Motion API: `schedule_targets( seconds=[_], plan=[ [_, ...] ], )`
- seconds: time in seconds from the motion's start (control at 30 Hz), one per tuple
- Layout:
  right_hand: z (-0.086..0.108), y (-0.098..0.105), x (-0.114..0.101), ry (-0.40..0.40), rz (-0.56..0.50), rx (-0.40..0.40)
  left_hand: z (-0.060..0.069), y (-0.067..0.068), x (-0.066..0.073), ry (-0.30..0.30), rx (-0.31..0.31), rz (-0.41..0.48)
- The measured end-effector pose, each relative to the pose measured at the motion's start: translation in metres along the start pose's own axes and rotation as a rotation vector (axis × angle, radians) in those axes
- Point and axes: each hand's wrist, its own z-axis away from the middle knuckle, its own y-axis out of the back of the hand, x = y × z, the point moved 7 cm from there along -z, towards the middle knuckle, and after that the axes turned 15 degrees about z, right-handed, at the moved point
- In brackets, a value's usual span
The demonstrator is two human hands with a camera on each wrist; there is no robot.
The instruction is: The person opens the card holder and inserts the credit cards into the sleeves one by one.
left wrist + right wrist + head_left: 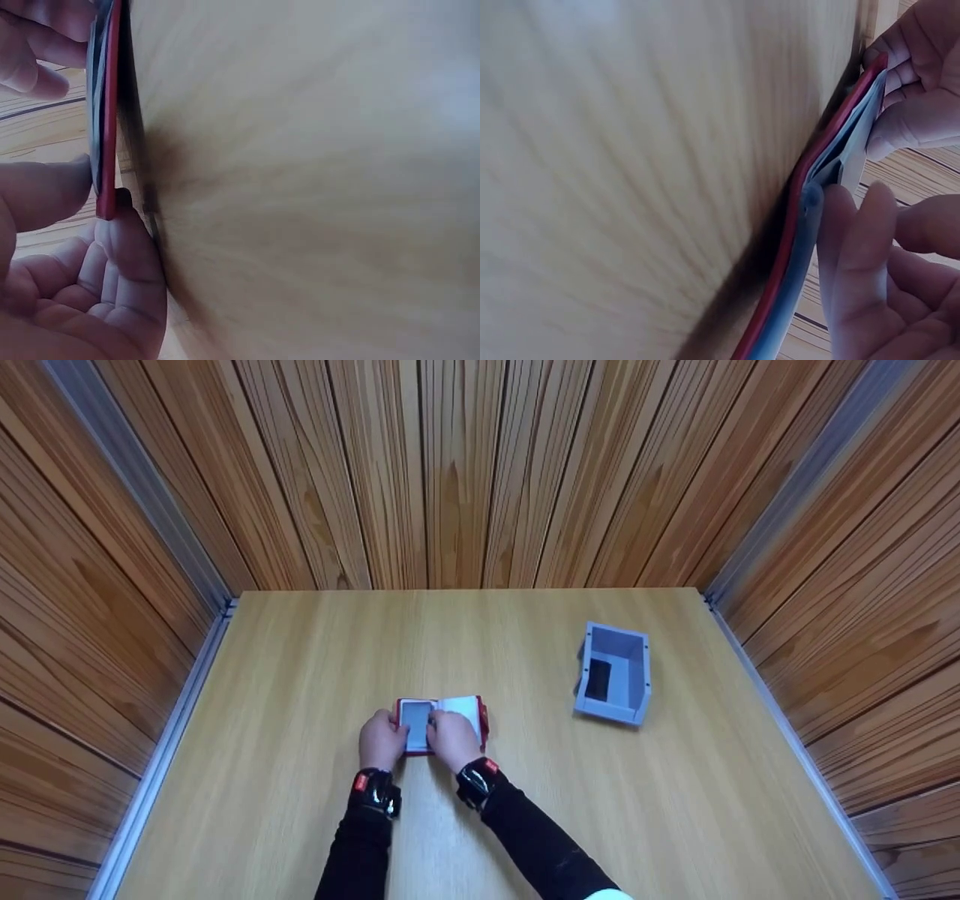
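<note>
Head view: one open red-covered booklet (418,729) is lying on or just above the wooden tabletop (675,810), left hand (381,741) at its left edge, right hand (455,739) over its middle; one grey bin (619,640), black item (598,680) inside, is resting well apart, rightward. Left wrist view: left thumb and finger are pinching the cover's edge. Right wrist view: right fingers are touching the booklet's inside near the fold, whether pinching cannot be told.

The booklet cover (110,112) is red, the bin (626,682) grey-blue, the planks (457,472) streaked brown.
</note>
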Motion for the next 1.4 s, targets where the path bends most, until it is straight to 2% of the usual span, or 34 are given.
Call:
schedule_targets(
  seconds=[0.1, 0.27, 0.47, 0.7, 0.87, 0.97, 1.03, 1.2, 1.4],
  plan=[
    [0.001, 0.000, 0.001, 0.005, 0.003, 0.003, -0.001, -0.001, -0.002, 0.035, -0.014, 0.004],
    [0.002, 0.003, 0.005, -0.004, -0.021, 0.002, -0.001, -0.001, -0.002, 0.027, -0.007, 0.001],
    [0.003, 0.011, 0.018, -0.001, -0.017, 0.055, -0.001, -0.002, -0.003, 0.038, -0.003, -0.004],
    [0.005, 0.021, 0.035, 0.022, 0.052, 0.137, 0.002, 0.002, 0.002, -0.062, 0.037, -0.029],
    [0.006, 0.018, 0.043, 0.046, 0.120, 0.105, 0.001, 0.001, 0.001, -0.013, 0.019, -0.016],
    [0.006, 0.015, 0.046, 0.059, 0.135, 0.091, 0.001, 0.001, -0.001, 0.024, 0.008, -0.008],
    [0.007, 0.015, 0.047, 0.065, 0.132, 0.095, 0.001, 0.000, -0.001, 0.026, 0.008, -0.002],
    [0.008, 0.015, 0.048, 0.089, 0.154, 0.125, 0.001, 0.001, 0.001, -0.017, 0.025, 0.000],
    [0.009, 0.015, 0.047, 0.129, 0.191, 0.145, 0.002, 0.001, 0.002, -0.032, 0.034, 0.003]
  ],
)
